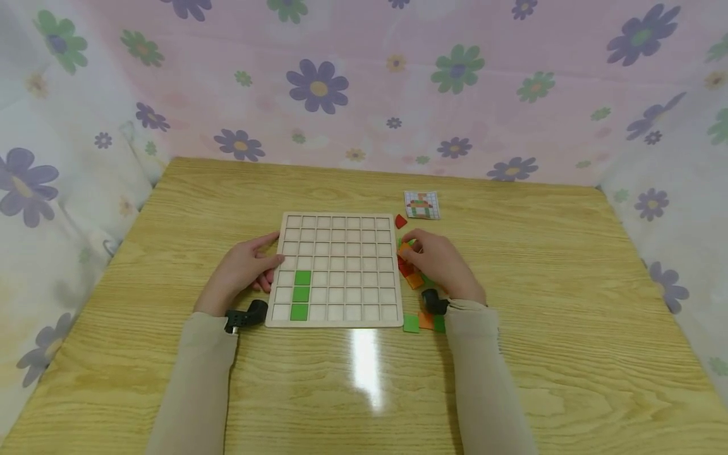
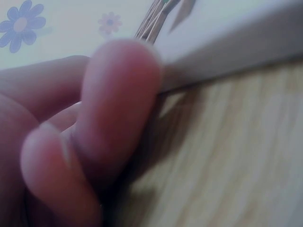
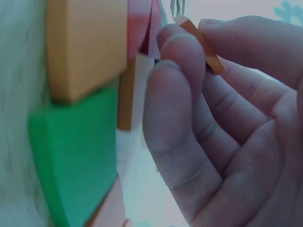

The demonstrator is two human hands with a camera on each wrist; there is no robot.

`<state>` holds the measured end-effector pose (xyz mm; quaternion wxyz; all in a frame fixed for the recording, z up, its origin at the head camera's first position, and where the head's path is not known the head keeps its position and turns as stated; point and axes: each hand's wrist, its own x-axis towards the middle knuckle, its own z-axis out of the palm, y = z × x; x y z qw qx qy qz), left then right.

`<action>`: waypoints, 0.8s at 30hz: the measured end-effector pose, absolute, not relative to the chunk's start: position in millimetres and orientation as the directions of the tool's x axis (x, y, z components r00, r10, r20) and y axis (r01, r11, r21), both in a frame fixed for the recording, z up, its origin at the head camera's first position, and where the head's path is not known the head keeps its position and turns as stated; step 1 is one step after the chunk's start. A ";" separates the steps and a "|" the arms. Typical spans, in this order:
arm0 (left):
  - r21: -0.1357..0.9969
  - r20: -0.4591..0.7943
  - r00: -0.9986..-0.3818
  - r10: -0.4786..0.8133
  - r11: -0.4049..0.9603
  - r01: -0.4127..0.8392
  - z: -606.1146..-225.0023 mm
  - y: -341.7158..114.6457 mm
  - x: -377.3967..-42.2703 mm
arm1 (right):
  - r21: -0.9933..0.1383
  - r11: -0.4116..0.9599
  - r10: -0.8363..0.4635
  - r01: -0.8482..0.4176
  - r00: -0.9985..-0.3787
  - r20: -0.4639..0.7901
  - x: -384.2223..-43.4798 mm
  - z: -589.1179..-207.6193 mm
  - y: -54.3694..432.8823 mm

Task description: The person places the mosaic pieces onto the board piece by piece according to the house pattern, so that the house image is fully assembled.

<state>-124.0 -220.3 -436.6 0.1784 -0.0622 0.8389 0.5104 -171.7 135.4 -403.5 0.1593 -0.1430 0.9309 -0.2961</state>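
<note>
A pale wooden grid board (image 1: 338,322) lies on the table, with green square tiles (image 1: 301,294) in a column at its lower left. My left hand (image 1: 241,268) holds the board's left edge, thumb over the rim; in the left wrist view, curled fingers (image 2: 118,99) meet the board's side (image 2: 227,52). Beside the right edge, my right hand (image 1: 440,259) pinches an orange tile (image 3: 203,45) between thumb and fingers. Under and around that hand lie loose tiles: orange (image 1: 415,280), red (image 1: 406,268) and green (image 3: 80,156), partly hidden by it.
A small pattern card (image 1: 422,205) with a coloured grid picture lies beyond the board's upper right corner. Near it is a red rounded piece (image 1: 400,221). A green tile (image 1: 411,323) and an orange tile (image 1: 426,320) lie by the lower right corner. Flowered cloth (image 1: 364,95) hangs behind the table.
</note>
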 end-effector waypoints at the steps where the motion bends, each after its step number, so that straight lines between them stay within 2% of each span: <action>1: 0.832 -0.364 -0.928 0.077 0.475 -0.287 -436.6 -220.2 -123.8 | -0.593 0.785 -0.365 -0.178 -0.907 -0.210 -171.3 -404.0 133.6; 10: 0.840 -0.359 -0.930 0.081 0.461 -0.285 -436.5 -221.0 -123.8 | -0.598 0.778 -0.395 -0.192 -0.890 -0.228 -169.5 -406.4 120.2; 17: 0.844 -0.355 -0.930 0.090 0.457 -0.279 -435.5 -220.9 -124.3 | -0.577 0.765 -0.463 -0.286 -0.867 -0.183 -166.5 -407.4 112.2; 24: 0.850 -0.352 -0.932 0.083 0.446 -0.281 -435.9 -220.9 -122.9 | -0.573 0.757 -0.511 -0.315 -0.832 -0.217 -163.1 -406.0 101.1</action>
